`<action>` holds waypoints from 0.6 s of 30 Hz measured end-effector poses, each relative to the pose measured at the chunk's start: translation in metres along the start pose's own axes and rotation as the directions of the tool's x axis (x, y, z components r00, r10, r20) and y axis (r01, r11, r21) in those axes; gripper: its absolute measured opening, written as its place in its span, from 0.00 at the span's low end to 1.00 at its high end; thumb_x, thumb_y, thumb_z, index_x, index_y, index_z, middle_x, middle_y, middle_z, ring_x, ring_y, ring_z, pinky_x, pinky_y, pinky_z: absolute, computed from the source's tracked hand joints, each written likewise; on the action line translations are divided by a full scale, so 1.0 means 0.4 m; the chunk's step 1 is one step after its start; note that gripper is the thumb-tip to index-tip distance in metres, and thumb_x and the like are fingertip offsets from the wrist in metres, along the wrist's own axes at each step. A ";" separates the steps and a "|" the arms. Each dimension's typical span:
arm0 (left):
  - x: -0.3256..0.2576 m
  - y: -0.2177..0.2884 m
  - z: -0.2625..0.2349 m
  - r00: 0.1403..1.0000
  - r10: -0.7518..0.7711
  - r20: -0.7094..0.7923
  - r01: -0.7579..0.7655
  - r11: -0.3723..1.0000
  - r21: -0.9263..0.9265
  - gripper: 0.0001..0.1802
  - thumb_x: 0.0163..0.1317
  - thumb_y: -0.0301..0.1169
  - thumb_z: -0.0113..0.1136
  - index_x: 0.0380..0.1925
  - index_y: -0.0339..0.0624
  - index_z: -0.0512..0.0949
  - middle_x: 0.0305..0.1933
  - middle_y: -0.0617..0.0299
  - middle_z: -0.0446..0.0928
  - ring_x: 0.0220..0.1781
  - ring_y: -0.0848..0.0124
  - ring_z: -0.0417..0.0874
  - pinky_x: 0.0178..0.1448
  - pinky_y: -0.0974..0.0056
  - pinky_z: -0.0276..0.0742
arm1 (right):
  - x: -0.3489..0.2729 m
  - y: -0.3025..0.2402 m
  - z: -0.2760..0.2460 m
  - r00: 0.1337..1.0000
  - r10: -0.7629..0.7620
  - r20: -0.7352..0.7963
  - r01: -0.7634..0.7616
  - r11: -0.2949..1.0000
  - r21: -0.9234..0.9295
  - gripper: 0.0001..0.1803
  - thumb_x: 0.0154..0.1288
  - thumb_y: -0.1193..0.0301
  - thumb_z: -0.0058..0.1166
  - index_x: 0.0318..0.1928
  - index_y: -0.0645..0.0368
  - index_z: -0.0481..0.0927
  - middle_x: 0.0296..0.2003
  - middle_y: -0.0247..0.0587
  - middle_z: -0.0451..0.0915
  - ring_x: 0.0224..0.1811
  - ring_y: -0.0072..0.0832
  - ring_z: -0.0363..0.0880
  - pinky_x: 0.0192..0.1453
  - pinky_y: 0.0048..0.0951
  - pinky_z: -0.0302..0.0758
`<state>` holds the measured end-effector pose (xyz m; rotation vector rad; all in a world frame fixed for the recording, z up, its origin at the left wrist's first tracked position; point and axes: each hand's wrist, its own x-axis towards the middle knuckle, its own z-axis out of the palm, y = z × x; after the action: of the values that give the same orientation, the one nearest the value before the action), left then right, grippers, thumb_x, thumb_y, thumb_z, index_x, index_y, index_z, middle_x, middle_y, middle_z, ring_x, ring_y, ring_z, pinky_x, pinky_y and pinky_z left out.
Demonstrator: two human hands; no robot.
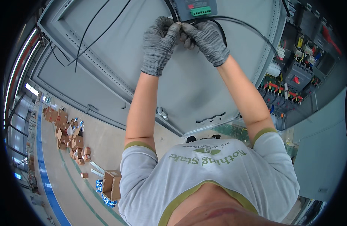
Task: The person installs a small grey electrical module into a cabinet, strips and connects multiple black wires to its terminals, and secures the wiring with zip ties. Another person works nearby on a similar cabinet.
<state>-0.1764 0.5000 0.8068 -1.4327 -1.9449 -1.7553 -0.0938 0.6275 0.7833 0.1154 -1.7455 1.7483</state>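
- Grey-gloved hands, left (159,44) and right (206,40), both pinch the black cable (244,27) at twelve o'clock, under the module (196,8).
- Pull hard and you may, I judge, yank it loose.

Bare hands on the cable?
No, both the left hand and the right hand wear grey knit gloves while pinching the black cable under the green terminal block.
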 end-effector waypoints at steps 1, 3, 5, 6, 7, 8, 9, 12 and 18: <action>-0.001 -0.001 0.009 0.998 0.042 -0.053 -0.044 0.998 -0.039 0.09 0.63 0.31 0.61 0.34 0.36 0.76 0.25 0.64 0.76 0.26 0.79 0.75 0.31 0.73 0.73 | 0.002 0.006 -0.002 0.999 0.026 -0.034 -0.022 0.994 0.102 0.16 0.70 0.61 0.50 0.34 0.61 0.80 0.23 0.35 0.80 0.21 0.18 0.75 0.25 0.19 0.70; -0.009 -0.018 0.030 0.979 0.118 -0.165 -0.137 0.985 -0.109 0.10 0.62 0.30 0.61 0.37 0.34 0.75 0.27 0.60 0.78 0.26 0.75 0.78 0.33 0.70 0.77 | -0.005 0.019 -0.007 0.992 0.066 -0.109 -0.039 0.973 0.230 0.15 0.71 0.61 0.50 0.42 0.63 0.79 0.23 0.37 0.82 0.20 0.18 0.75 0.24 0.19 0.70; -0.012 -0.042 0.044 0.951 0.207 -0.228 -0.217 0.976 -0.021 0.09 0.61 0.28 0.63 0.39 0.36 0.75 0.33 0.62 0.78 0.30 0.78 0.78 0.35 0.71 0.77 | -0.012 0.009 -0.011 0.989 0.074 -0.127 -0.054 0.986 0.156 0.15 0.70 0.62 0.50 0.40 0.63 0.79 0.23 0.37 0.82 0.20 0.18 0.74 0.24 0.20 0.69; -0.012 -0.047 0.044 0.933 0.252 -0.256 -0.254 0.967 0.026 0.09 0.61 0.27 0.63 0.39 0.37 0.75 0.36 0.63 0.78 0.32 0.79 0.78 0.36 0.71 0.77 | -0.013 0.003 -0.009 0.988 0.077 -0.136 -0.061 0.991 0.118 0.15 0.70 0.62 0.51 0.39 0.63 0.79 0.24 0.37 0.82 0.20 0.18 0.74 0.24 0.20 0.69; -0.020 -0.041 0.042 0.902 0.377 -0.208 -0.324 0.913 0.249 0.10 0.58 0.26 0.65 0.39 0.40 0.77 0.38 0.61 0.78 0.34 0.74 0.81 0.37 0.67 0.79 | -0.016 0.000 -0.007 0.987 0.025 -0.158 -0.015 0.998 0.064 0.15 0.70 0.62 0.51 0.36 0.62 0.80 0.23 0.36 0.81 0.19 0.17 0.73 0.23 0.20 0.67; -0.013 -0.043 0.038 0.865 0.475 -0.163 -0.389 0.838 0.384 0.09 0.58 0.26 0.64 0.39 0.41 0.78 0.37 0.60 0.78 0.34 0.70 0.81 0.37 0.65 0.79 | -0.010 0.003 -0.006 0.987 0.009 -0.160 -0.003 0.999 0.034 0.15 0.69 0.62 0.51 0.34 0.63 0.80 0.22 0.37 0.81 0.18 0.18 0.72 0.23 0.21 0.68; -0.003 -0.048 0.029 0.820 0.563 -0.103 -0.444 0.740 0.506 0.09 0.57 0.26 0.64 0.39 0.42 0.78 0.36 0.58 0.78 0.35 0.66 0.81 0.37 0.64 0.79 | -0.004 0.009 -0.006 0.987 -0.008 -0.162 0.009 1.000 0.005 0.16 0.69 0.63 0.51 0.33 0.63 0.80 0.21 0.39 0.81 0.17 0.19 0.72 0.23 0.22 0.69; 0.005 -0.049 0.022 0.757 0.651 -0.042 -0.482 0.601 0.637 0.09 0.54 0.27 0.65 0.37 0.45 0.80 0.36 0.56 0.78 0.35 0.59 0.81 0.37 0.60 0.79 | 0.007 0.013 -0.002 0.984 -0.046 -0.171 0.046 0.999 -0.004 0.16 0.69 0.63 0.50 0.31 0.64 0.80 0.18 0.39 0.80 0.15 0.20 0.71 0.22 0.23 0.68; 0.016 -0.070 0.037 0.744 0.657 -0.123 -0.485 0.657 0.577 0.12 0.51 0.25 0.68 0.36 0.45 0.79 0.35 0.57 0.78 0.34 0.62 0.82 0.36 0.62 0.79 | 0.014 0.025 -0.004 0.975 -0.085 -0.207 0.076 0.996 -0.051 0.14 0.69 0.65 0.50 0.31 0.64 0.79 0.17 0.38 0.78 0.14 0.20 0.70 0.20 0.24 0.67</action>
<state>-0.1930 0.5197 0.7875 -1.2621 -1.3885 -0.9876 -0.1026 0.6322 0.7775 -0.0150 -1.6021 1.6027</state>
